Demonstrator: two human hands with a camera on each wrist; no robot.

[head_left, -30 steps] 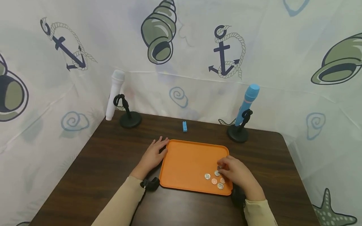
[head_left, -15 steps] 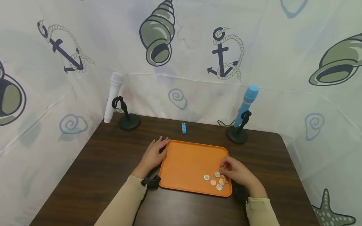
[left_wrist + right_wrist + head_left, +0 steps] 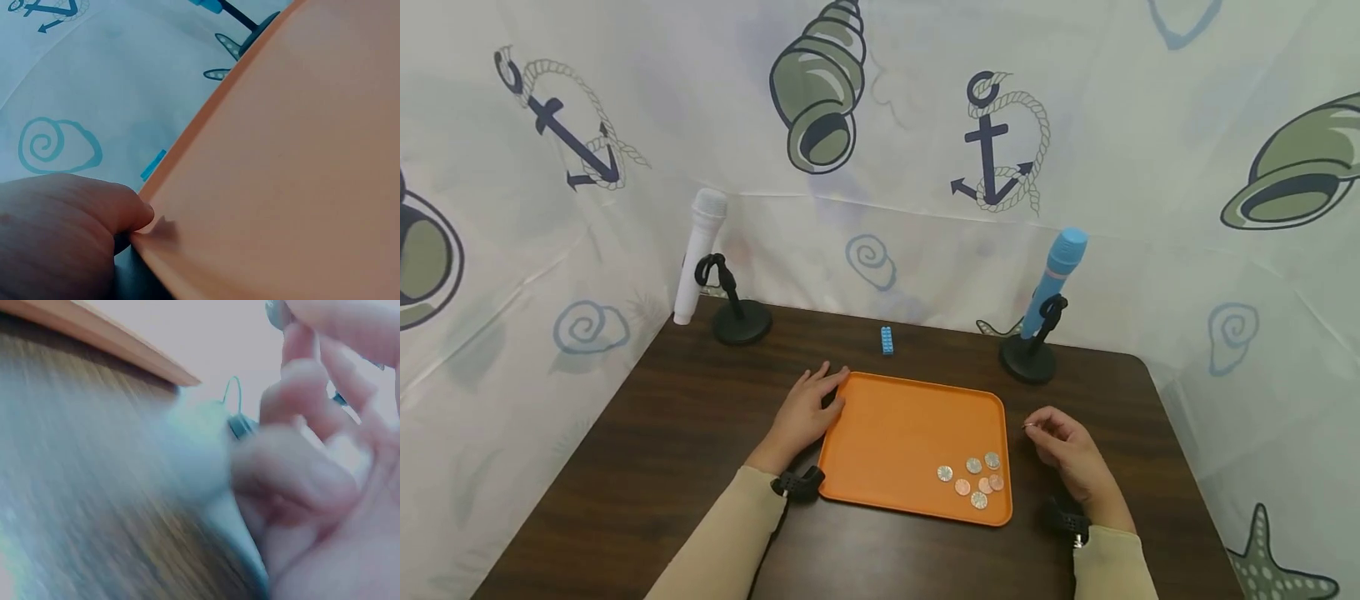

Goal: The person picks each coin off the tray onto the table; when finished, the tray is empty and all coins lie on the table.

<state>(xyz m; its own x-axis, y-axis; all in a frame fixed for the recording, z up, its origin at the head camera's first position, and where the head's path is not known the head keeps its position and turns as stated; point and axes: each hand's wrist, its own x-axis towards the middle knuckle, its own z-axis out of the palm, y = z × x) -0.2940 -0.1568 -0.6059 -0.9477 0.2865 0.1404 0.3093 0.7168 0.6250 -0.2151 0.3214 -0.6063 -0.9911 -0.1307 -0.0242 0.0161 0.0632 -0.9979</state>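
An orange tray [image 3: 910, 442] lies on the dark wooden table. Several silver and copper-coloured coins [image 3: 973, 465] lie flat in its near right corner. My left hand [image 3: 805, 417] rests at the tray's left edge, its fingers loosely extended toward the far left corner. In the left wrist view the thumb [image 3: 134, 212] touches the tray rim [image 3: 206, 106]. To the right of the tray, above the table, my right hand [image 3: 1067, 450] pinches a small coin [image 3: 1028, 426] between thumb and finger. The right wrist view shows that coin [image 3: 275, 314] at its top edge; the nearer fingers are blurred.
A blue toy brick [image 3: 887, 340] lies behind the tray. At the back left a white microphone [image 3: 700, 254] leans in a black stand [image 3: 741, 321]. A blue microphone [image 3: 1054, 279] in another stand [image 3: 1028, 358] is at the back right, near the patterned cloth [image 3: 917, 250].
My right hand has moved from over the coins to the right, off the tray. A silver coin now shows where its fingers were. The left hand stays at the tray edge.
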